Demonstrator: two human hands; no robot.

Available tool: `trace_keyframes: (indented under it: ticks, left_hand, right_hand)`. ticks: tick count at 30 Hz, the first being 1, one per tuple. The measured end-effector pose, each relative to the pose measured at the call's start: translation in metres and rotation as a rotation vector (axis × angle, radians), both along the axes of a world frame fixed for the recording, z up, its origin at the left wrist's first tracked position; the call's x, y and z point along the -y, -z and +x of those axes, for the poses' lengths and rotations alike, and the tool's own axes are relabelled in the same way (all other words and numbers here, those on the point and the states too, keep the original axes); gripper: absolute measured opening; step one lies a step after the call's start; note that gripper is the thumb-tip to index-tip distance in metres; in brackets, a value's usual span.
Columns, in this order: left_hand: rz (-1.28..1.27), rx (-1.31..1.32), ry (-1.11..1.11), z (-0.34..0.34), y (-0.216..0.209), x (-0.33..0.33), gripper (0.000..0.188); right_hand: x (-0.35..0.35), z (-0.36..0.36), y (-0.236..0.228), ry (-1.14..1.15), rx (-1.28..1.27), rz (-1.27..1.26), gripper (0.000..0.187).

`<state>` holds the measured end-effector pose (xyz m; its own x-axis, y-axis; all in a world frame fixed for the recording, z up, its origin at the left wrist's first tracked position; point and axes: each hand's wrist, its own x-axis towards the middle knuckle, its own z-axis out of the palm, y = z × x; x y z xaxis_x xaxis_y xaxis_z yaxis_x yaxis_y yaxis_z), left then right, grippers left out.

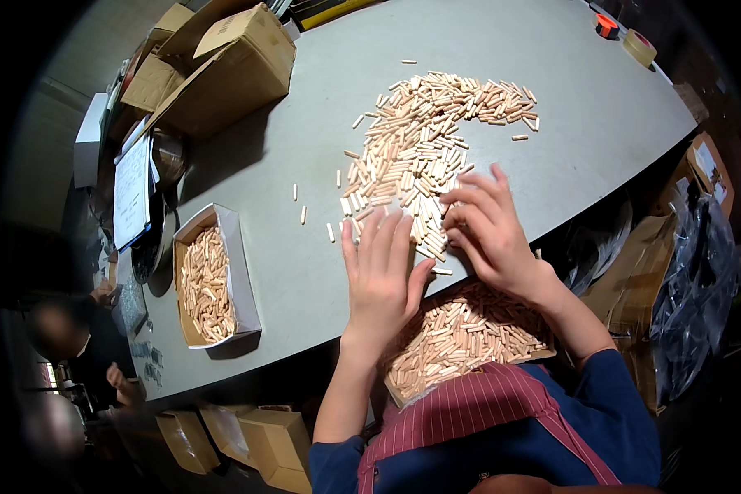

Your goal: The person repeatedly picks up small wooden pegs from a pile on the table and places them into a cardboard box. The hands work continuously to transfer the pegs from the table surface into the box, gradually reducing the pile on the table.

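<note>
A spread pile of small wooden dowels (412, 152) covers the middle of the grey table (305, 148). At the pile's near left side lies my left hand (379, 267), fingers stretched out and touching the dowels. My right hand (490, 230) is at the pile's near right side, its fingers apart and slightly bent, with no dowel seen gripped. Between the two hands runs a narrow strip of dowels toward the table's front edge. Just below that edge, against my apron, a box full of dowels (461, 333) sits under my wrists.
A white carton of dowels (251, 300) stands on the left. Behind it are large cardboard boxes (239, 74) and a clipboard (133, 193). Tape rolls (639, 48) lie at the far right corner. Plastic bags (692, 288) hang at right. Another person (99, 354) is at far left.
</note>
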<state>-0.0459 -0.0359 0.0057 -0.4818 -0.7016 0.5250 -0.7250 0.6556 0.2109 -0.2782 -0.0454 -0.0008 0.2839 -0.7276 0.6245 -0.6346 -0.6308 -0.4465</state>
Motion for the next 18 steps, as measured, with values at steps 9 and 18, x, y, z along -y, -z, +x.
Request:
trace_keyframes:
  ticks: [9, 18]
  left_hand:
    - [0.165, -0.444, 0.204, 0.02, 0.001, -0.025, 0.02]
    - [-0.17, -0.71, -0.817, 0.165, -0.047, -0.024, 0.015]
  right_hand:
    - [-0.029, 0.019, -0.005, -0.411, 0.113, 0.008, 0.038]
    - [-0.022, -0.052, -0.007, 0.179, 0.218, 0.215, 0.035]
